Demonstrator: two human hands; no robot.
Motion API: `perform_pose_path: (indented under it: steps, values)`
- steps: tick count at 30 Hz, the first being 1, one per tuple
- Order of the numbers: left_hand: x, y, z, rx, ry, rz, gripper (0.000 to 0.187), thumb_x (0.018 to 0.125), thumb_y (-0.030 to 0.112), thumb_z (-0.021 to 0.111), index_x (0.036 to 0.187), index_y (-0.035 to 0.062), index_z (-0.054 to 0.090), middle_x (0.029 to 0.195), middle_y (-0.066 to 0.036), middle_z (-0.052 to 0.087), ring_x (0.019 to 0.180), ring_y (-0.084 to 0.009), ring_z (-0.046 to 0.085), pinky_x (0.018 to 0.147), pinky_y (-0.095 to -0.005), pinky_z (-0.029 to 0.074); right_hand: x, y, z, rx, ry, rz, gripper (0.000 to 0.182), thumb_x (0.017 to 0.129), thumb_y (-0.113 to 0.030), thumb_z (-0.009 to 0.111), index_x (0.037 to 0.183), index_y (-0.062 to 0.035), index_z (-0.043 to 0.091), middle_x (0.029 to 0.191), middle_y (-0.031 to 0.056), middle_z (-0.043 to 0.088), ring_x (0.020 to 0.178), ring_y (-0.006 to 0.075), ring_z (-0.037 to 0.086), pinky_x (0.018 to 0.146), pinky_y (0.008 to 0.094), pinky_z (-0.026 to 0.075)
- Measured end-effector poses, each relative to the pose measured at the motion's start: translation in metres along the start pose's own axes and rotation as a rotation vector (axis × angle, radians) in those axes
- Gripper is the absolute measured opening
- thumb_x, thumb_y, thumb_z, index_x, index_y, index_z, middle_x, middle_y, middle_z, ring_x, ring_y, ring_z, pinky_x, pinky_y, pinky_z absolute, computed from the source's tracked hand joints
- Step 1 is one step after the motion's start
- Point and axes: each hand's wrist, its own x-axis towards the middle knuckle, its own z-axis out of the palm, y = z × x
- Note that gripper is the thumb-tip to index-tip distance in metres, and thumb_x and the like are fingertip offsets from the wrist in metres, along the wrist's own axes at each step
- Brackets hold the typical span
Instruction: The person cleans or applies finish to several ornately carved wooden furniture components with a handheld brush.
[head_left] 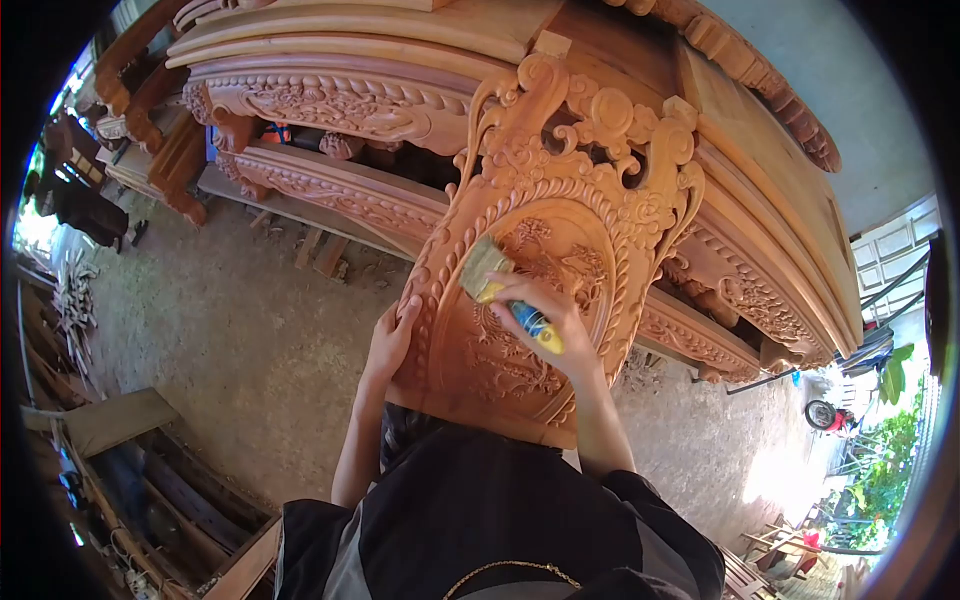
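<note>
reddish-brown wood forms the carved panel (555, 255), which reaches from the person's lap (410, 425) toward one o'clock. the right hand (553, 305) has its fingers clamped around a brush (487, 272), the blurred bristles near ten o'clock of the panel's oval. the left hand (393, 335) lies at the panel's eight o'clock edge; whether its fingers grip, i cannot tell. brushing the relief seems the step in hand; another stroke would call for a steady panel and bristles worked into the hollows.
</note>
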Motion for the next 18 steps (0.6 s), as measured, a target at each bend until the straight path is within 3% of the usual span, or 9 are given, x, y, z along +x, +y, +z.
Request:
perform_pose_path:
  steps: [3, 5, 6, 7, 9, 10, 12, 17, 18]
  values:
    - [0.0, -0.001, 0.0, 0.004, 0.007, 0.019, 0.052, 0.102, 0.042, 0.056, 0.12, -0.0066, 0.063, 0.104, -0.008, 0.068, 0.102, -0.0121, 0.058, 0.091, -0.027, 0.046, -0.001, 0.014, -0.003, -0.141, 0.079, -0.057, 0.016, 0.086, 0.003, 0.073, 0.1, 0.0014, 0.067, 0.116, 0.0185, 0.071, 0.107, 0.0241, 0.069, 0.086, 0.032, 0.058]
    - [0.002, -0.005, 0.0, -0.04, -0.014, -0.013, 0.052, 0.102, 0.042, 0.056, 0.12, -0.0065, 0.063, 0.104, -0.008, 0.068, 0.101, -0.0118, 0.058, 0.091, -0.027, 0.046, 0.001, 0.013, -0.001, -0.275, 0.605, 0.032, 0.023, 0.081, 0.008, 0.074, 0.102, -0.0001, 0.066, 0.116, 0.0176, 0.07, 0.111, 0.0312, 0.069, 0.091, 0.0363, 0.057]
    - [0.001, -0.003, 0.0, -0.044, -0.009, -0.016, 0.052, 0.102, 0.042, 0.056, 0.12, -0.0065, 0.063, 0.104, -0.008, 0.068, 0.101, -0.0118, 0.058, 0.091, -0.027, 0.046, 0.006, 0.011, 0.001, -0.465, 0.674, -0.069, 0.023, 0.083, 0.01, 0.071, 0.103, 0.0006, 0.065, 0.118, 0.0185, 0.07, 0.11, 0.0329, 0.069, 0.09, 0.0369, 0.056]
    - [0.0, -0.001, 0.0, -0.005, -0.002, -0.015, 0.052, 0.102, 0.042, 0.056, 0.12, -0.006, 0.063, 0.103, -0.008, 0.068, 0.101, -0.0115, 0.058, 0.091, -0.0269, 0.046, 0.001, 0.013, 0.008, -0.462, 0.668, -0.066, 0.023, 0.083, 0.01, 0.071, 0.103, 0.0006, 0.065, 0.118, 0.0185, 0.07, 0.11, 0.0329, 0.069, 0.09, 0.0369, 0.056]
    - [-0.001, 0.001, 0.002, 0.029, 0.013, -0.017, 0.051, 0.102, 0.042, 0.056, 0.121, -0.0054, 0.063, 0.103, -0.008, 0.068, 0.101, -0.0111, 0.058, 0.091, -0.0269, 0.046, -0.012, 0.013, 0.024, -0.271, 0.381, -0.027, 0.023, 0.084, 0.009, 0.07, 0.104, -0.0002, 0.065, 0.117, 0.017, 0.07, 0.11, 0.0312, 0.069, 0.087, 0.0366, 0.056]
    - [-0.001, 0.001, 0.003, 0.014, 0.017, 0.005, 0.051, 0.102, 0.042, 0.056, 0.121, -0.0051, 0.064, 0.103, -0.009, 0.068, 0.101, -0.0112, 0.058, 0.091, -0.0273, 0.046, -0.015, 0.01, 0.027, -0.268, 0.373, -0.028, 0.023, 0.084, 0.009, 0.07, 0.104, -0.0002, 0.065, 0.117, 0.017, 0.07, 0.11, 0.0312, 0.069, 0.087, 0.0366, 0.056]
    - [0.0, 0.003, 0.003, -0.009, 0.032, 0.026, 0.05, 0.102, 0.042, 0.057, 0.12, -0.0047, 0.064, 0.104, -0.009, 0.069, 0.101, -0.0114, 0.058, 0.091, -0.0276, 0.046, -0.013, 0.0, 0.028, 0.046, -0.262, -0.004, 0.022, 0.083, 0.007, 0.071, 0.103, -0.0014, 0.066, 0.112, 0.0143, 0.071, 0.109, 0.0286, 0.07, 0.086, 0.0361, 0.055]
    - [0.005, -0.015, 0.003, -0.008, 0.068, 0.047, 0.057, 0.106, 0.047, 0.046, 0.124, -0.0048, 0.062, 0.109, -0.013, 0.07, 0.105, -0.0164, 0.06, 0.096, -0.0314, 0.046, 0.005, 0.005, 0.008, 0.168, -0.154, 0.13, 0.016, 0.084, 0.005, 0.071, 0.098, -0.0011, 0.068, 0.11, 0.014, 0.072, 0.104, 0.0265, 0.071, 0.085, 0.036, 0.055]
    - [0.005, -0.016, 0.002, -0.026, 0.082, 0.037, 0.057, 0.106, 0.047, 0.046, 0.124, -0.0048, 0.062, 0.109, -0.013, 0.07, 0.105, -0.0164, 0.06, 0.096, -0.0314, 0.046, 0.014, 0.009, 0.007, 0.002, 0.141, 0.117, 0.017, 0.084, 0.005, 0.071, 0.099, -0.001, 0.067, 0.11, 0.0148, 0.072, 0.104, 0.0268, 0.071, 0.085, 0.0361, 0.055]
